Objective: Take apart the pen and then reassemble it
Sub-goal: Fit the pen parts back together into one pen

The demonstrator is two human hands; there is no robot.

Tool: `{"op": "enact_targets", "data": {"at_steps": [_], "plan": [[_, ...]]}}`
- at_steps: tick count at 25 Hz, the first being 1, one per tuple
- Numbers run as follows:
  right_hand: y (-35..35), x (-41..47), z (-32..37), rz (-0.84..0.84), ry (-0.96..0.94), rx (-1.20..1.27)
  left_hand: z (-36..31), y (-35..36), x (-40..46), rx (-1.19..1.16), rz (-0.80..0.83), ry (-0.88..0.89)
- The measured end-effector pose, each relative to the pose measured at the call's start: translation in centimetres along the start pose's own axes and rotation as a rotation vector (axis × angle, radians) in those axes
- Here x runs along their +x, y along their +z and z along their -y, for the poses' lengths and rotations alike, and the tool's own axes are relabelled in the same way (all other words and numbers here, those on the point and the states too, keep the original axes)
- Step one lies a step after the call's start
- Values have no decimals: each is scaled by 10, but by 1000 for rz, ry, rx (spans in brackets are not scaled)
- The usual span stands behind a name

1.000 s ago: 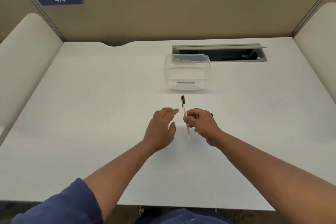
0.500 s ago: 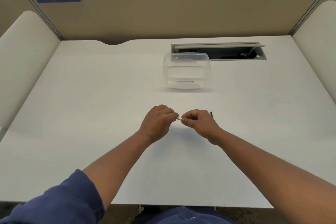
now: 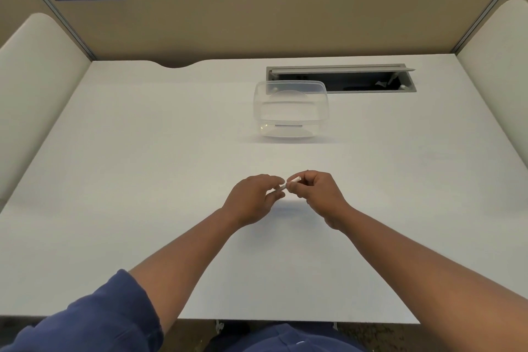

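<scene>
A thin white pen [image 3: 292, 181] is held just above the white desk [image 3: 143, 180], between my two hands. Only a short white stretch of it shows; the rest is hidden by fingers. My right hand [image 3: 317, 194] pinches it from the right with thumb and forefinger, and a white end sticks out above those fingers. My left hand [image 3: 254, 198] meets it from the left, its fingertips closed on the pen's lower end. A tiny dark tip peeks out behind my right hand's knuckles.
A clear plastic container [image 3: 291, 111] stands farther back on the desk, in front of an open cable tray slot [image 3: 341, 78]. Tan partition walls [image 3: 257, 14] close off the back and padded panels flank both sides.
One second ago my right hand held the pen upright alone. My left hand has come in and closed on it, and the pen has turned to lie nearly level between both hands.
</scene>
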State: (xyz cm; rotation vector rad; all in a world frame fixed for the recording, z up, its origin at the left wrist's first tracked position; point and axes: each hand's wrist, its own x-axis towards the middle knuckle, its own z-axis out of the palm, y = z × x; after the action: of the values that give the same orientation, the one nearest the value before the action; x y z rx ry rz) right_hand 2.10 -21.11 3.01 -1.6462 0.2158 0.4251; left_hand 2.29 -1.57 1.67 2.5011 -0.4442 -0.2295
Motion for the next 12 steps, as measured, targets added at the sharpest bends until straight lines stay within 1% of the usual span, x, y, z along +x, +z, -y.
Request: {"op": "enact_targets", "data": {"at_steps": [2,5,9,12], "plan": [[-1,0,0,13,-5,-1,-4,2,1,-4,17,11],[-5,1,2,35,1,-5,-4,4,0,-14,12,-21],[-21,11,-1,-77,74,-27,-4,1,0,-79,-31,-63],[-27,15,-5,-119,118,-43,-3,-3,3,-107,-60,-84]]}}
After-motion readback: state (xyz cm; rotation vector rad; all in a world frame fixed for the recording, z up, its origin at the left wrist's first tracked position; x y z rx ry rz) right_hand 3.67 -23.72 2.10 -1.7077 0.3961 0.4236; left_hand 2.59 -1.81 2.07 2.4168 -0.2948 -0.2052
